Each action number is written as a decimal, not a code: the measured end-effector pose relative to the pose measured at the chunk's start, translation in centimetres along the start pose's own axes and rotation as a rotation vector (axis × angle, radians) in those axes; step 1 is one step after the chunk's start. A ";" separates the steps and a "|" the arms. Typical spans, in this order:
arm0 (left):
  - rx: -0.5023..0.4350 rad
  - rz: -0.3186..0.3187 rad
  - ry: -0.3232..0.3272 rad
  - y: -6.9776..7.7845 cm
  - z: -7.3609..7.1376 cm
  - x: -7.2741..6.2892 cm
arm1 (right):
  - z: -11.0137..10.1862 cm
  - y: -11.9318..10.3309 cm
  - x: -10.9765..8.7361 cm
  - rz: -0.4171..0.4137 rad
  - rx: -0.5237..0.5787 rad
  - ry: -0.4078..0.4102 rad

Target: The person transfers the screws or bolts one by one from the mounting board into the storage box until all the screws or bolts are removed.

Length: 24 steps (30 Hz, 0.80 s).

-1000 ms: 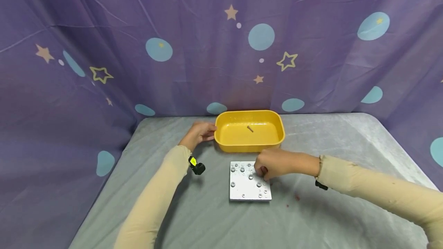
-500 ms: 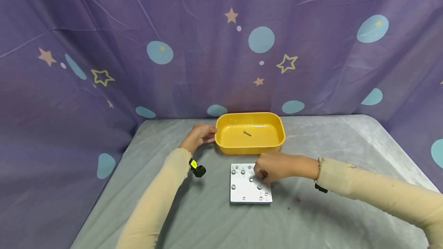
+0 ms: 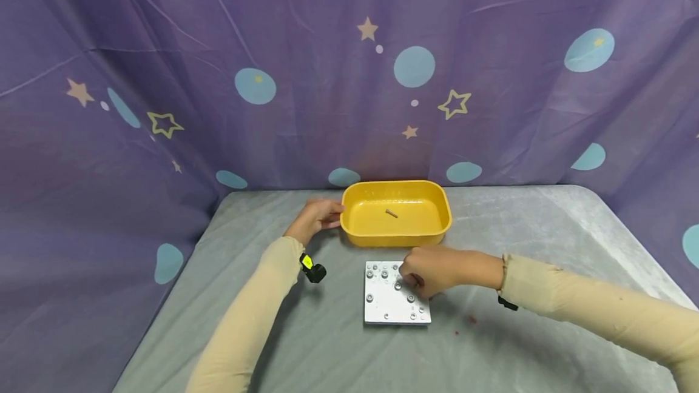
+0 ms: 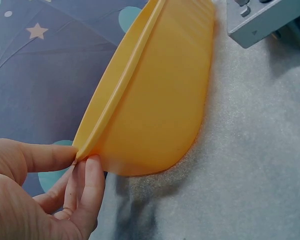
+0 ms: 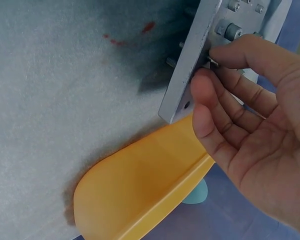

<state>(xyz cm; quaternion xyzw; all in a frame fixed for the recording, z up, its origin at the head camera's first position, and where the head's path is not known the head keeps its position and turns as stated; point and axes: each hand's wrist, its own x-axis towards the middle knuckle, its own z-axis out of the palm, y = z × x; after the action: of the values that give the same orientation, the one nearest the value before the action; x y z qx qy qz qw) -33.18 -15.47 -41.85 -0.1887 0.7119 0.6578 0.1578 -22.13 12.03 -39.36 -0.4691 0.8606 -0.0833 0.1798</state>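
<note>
My left hand [image 3: 318, 216] pinches the left end of the yellow bin [image 3: 395, 240] between thumb and fingers; the left wrist view shows the grip on its rim. One screw [image 3: 391, 213] lies on the bin floor. In front of the bin is a square metal plate [image 3: 390, 308] with several socket-head screws set in it. Over the plate's right far part, my right hand [image 3: 431, 268] has its thumb and index finger on a small screw [image 5: 213, 61] at the plate's face. The fingers hide most of that screw.
A grey cloth covers the table [image 3: 519, 344], with small red marks [image 3: 472, 319] right of the plate. Behind it hangs a purple curtain [image 3: 327, 108] with stars and blue dots. In the right wrist view, screw ends stick out under the plate.
The head view has shifted slightly, so everything sits a little lower. In the bin, the screw has rolled a little to the left and turned. Both hands stay in nearly the same places.
</note>
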 end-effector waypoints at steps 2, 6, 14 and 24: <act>-0.002 0.000 0.002 0.0 0.0 0.0 | 0.2 0.0 0.0 -0.002 -0.004 0.006; 0.008 0.000 0.001 -0.1 0.0 0.1 | 0.4 0.1 -0.1 -0.010 -0.015 0.018; 0.005 0.004 0.002 -0.1 0.0 0.1 | 0.4 0.1 -0.2 -0.014 0.020 0.034; 0.008 0.001 0.004 -0.1 0.0 0.0 | 0.2 -0.3 -0.6 -0.049 0.049 0.062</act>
<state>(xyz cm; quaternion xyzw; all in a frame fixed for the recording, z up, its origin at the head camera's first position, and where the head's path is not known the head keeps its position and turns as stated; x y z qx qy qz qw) -33.17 -15.48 -41.95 -0.1889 0.7149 0.6547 0.1567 -21.53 12.38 -39.37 -0.4827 0.8517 -0.1235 0.1623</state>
